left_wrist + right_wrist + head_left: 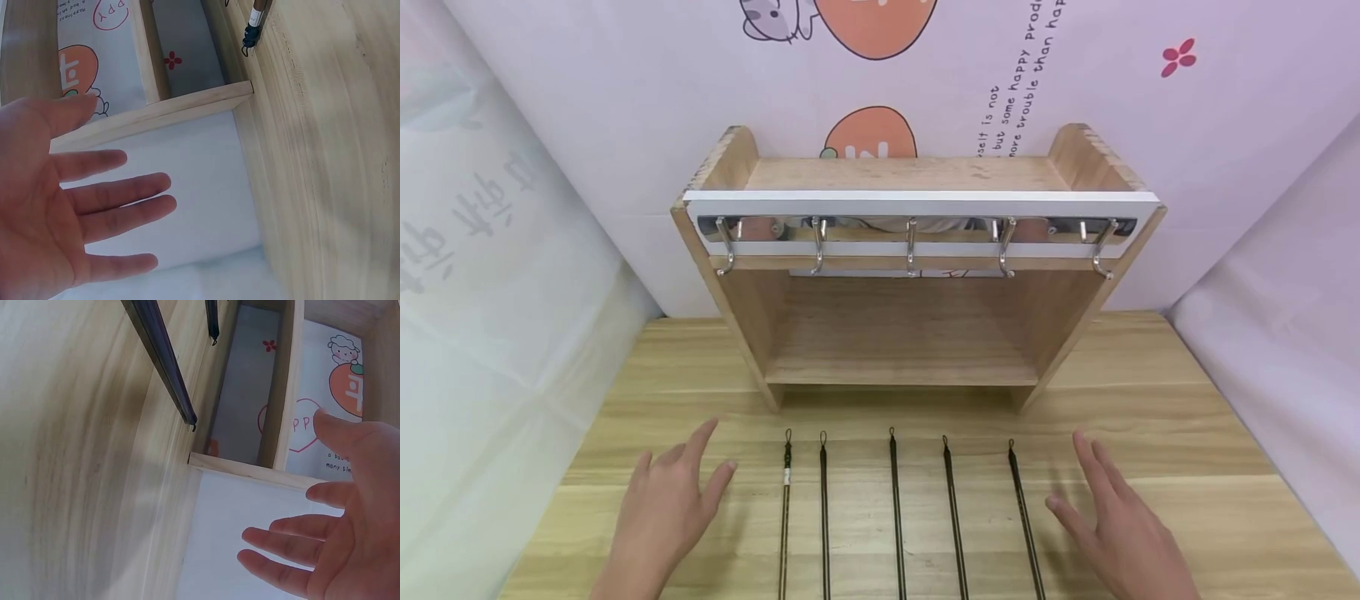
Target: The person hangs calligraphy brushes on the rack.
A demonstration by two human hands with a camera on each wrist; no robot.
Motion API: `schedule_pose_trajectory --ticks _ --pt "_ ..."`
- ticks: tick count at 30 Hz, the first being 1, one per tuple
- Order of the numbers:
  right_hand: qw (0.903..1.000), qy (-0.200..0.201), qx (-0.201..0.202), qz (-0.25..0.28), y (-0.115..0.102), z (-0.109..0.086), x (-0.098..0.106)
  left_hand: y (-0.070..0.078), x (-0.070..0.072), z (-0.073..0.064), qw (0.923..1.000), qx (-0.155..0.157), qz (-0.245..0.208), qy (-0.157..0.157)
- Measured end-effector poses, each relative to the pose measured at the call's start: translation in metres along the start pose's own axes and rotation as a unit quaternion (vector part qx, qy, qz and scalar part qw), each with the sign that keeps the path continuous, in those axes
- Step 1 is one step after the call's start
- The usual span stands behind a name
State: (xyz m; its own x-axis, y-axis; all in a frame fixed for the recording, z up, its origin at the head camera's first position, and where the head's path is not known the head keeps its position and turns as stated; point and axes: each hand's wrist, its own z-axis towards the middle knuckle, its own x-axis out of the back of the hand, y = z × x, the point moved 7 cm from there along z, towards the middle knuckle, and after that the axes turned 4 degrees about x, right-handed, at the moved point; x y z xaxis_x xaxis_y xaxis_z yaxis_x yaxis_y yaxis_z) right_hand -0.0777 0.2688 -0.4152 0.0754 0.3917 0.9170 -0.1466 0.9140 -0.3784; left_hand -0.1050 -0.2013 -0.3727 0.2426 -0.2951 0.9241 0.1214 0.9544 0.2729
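Observation:
Several slender dark rods with a small hanging loop at the far end lie apart on the table; their near ends are out of view. The leftmost rod [786, 500] is brownish with a white band; the rightmost rod [1024, 517] slants slightly. To the left of them my left hand [664, 500] hovers with fingers spread, holding nothing. My right hand [1123, 521] is beyond the rightmost rod, its fingers extended and holding nothing. Both wrist views show bare palms, the left hand [69, 206] and the right hand [350, 519]. Neither touches a rod.
Behind the rods stands an open wooden shelf [902, 333]. A white and mirrored rail [865, 202] crosses its upper front, with several metal hooks [912, 246] bearing nothing. Printed white sheeting [625, 100] encloses the wood-grain table [1187, 417] at the back and sides.

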Motion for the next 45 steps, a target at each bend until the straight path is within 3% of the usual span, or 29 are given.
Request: schedule_pose_trajectory --ticks 5,9,12,18,22,32,45 --pt "0.9991 0.035 0.020 0.010 -0.005 0.000 0.001 0.000 0.003 0.004 0.9990 0.002 -0.029 0.034" --pt "0.9980 0.053 0.029 0.018 -0.007 -0.001 0.001 0.002 0.006 0.007 0.9960 -0.017 -0.038 0.079" --pt "0.9977 0.058 0.026 0.022 -0.008 -0.002 0.000 0.002 0.008 0.011 0.9948 -0.018 -0.043 0.090" --pt "0.9972 0.061 0.026 0.035 -0.009 -0.003 -0.002 0.000 0.008 0.018 0.9954 0.018 -0.062 0.071" --pt "0.9971 0.054 0.018 0.050 -0.008 -0.004 -0.005 0.000 0.007 0.021 0.9939 0.024 -0.078 0.074" --pt "0.9954 -0.015 -0.028 0.091 -0.001 -0.008 -0.012 -0.004 -0.001 0.029 0.9880 0.061 -0.123 0.071" --pt "0.9856 -0.053 -0.079 0.140 0.005 -0.012 -0.025 0.000 -0.006 0.041 0.9841 0.079 -0.153 0.042"
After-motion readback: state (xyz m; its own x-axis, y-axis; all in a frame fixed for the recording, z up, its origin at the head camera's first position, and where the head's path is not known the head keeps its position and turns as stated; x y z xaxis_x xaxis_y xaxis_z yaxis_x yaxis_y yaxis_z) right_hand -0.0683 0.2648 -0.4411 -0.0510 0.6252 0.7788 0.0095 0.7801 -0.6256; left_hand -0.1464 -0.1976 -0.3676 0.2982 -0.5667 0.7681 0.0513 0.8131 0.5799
